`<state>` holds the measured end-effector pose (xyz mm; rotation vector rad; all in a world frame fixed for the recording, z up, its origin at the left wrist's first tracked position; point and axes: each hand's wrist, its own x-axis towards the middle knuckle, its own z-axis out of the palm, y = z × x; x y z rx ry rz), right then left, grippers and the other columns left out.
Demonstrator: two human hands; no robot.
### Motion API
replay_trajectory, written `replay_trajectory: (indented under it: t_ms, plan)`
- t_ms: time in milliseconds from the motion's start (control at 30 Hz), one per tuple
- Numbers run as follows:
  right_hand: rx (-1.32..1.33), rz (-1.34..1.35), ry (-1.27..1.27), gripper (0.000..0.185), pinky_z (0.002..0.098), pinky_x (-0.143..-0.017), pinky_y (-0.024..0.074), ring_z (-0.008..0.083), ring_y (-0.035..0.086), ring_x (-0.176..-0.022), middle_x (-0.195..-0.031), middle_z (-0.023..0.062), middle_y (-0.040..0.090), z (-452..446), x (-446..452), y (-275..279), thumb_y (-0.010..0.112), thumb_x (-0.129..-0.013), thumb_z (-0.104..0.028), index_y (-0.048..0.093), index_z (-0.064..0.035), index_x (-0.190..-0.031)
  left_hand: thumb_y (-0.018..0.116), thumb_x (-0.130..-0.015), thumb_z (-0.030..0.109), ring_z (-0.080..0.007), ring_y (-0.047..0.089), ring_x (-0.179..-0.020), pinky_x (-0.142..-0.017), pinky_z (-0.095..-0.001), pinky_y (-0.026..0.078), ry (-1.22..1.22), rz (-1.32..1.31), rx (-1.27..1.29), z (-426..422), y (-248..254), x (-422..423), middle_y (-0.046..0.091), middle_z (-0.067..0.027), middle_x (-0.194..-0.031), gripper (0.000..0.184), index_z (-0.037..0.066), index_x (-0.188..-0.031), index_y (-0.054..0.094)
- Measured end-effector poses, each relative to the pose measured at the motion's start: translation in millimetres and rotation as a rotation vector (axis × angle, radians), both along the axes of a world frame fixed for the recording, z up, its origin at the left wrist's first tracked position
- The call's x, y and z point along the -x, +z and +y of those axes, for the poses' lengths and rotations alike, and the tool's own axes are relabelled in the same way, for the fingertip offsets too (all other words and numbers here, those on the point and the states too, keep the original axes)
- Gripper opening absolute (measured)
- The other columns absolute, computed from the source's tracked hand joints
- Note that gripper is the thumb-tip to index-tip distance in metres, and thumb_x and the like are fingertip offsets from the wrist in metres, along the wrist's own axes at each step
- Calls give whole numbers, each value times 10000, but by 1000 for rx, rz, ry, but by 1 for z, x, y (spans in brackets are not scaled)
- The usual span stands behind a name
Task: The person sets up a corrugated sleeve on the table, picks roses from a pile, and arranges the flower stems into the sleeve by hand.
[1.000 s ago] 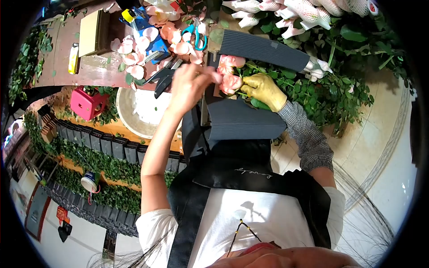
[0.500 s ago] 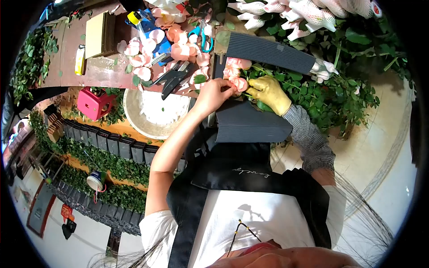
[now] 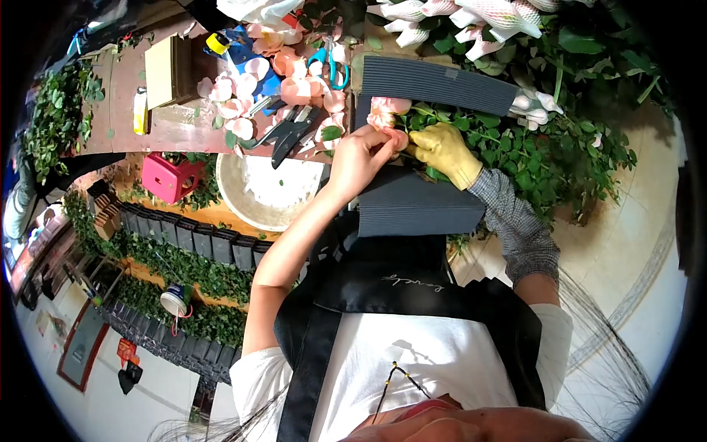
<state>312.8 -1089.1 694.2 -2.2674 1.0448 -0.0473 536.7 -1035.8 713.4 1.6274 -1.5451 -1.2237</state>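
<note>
My bare left hand (image 3: 359,158) has thumb and fingers pinched on the pink bloom of a rose (image 3: 398,138). Close beside it, my right hand (image 3: 446,153), in a yellow glove, is closed around the same rose just below its head; the stem is largely hidden by the glove. More pink roses (image 3: 383,112) lie side by side right above my fingers, their leafy stems (image 3: 508,147) running to the right. Dark corrugated cardboard lies under them, with one flap (image 3: 434,82) beyond the roses and another flap (image 3: 420,210) toward my body.
On the brown table are loose pink petals (image 3: 296,90), a black stapler-like tool (image 3: 294,132), blue-handled scissors (image 3: 335,70) and a yellow-and-white cutter (image 3: 140,110). Below its edge stand a white basin (image 3: 234,195) and a pink stool (image 3: 171,179). Net-wrapped roses (image 3: 493,22) lie top right.
My left hand has shifted slightly right and tilted, still pinching the bloom. My gloved hand stays almost in place. The whole view has turned a little.
</note>
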Motion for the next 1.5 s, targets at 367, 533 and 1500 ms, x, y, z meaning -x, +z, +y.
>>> replay_trajectory:
  t_ms: [367,533,1500]
  plan:
    - [-22,-94,44,288,429,-566,431,270,560,-586,-601,81,523,-3,-1,1,688,-836,-311,524,-113,-707,670,-926,219,-146,561,-608,-546,-305,435,331,-28,75,10,-8,-32,596,-39,-695,224,9,-851,696]
    - [-53,-90,10,274,435,-567,427,280,553,-588,-605,85,526,-4,-2,8,678,-836,-286,523,-99,-709,753,-786,192,-245,576,-757,-628,-362,474,-201,-323,609,-12,-2,-22,564,-28,-861,133,138,-896,701]
    - [-48,-179,12,243,409,-549,415,274,532,-562,-599,106,493,-4,-4,9,681,-837,-222,533,-68,-721,753,-799,160,-300,625,-810,-715,-391,513,-83,-53,321,0,-14,-21,620,-104,-887,216,28,-957,687]
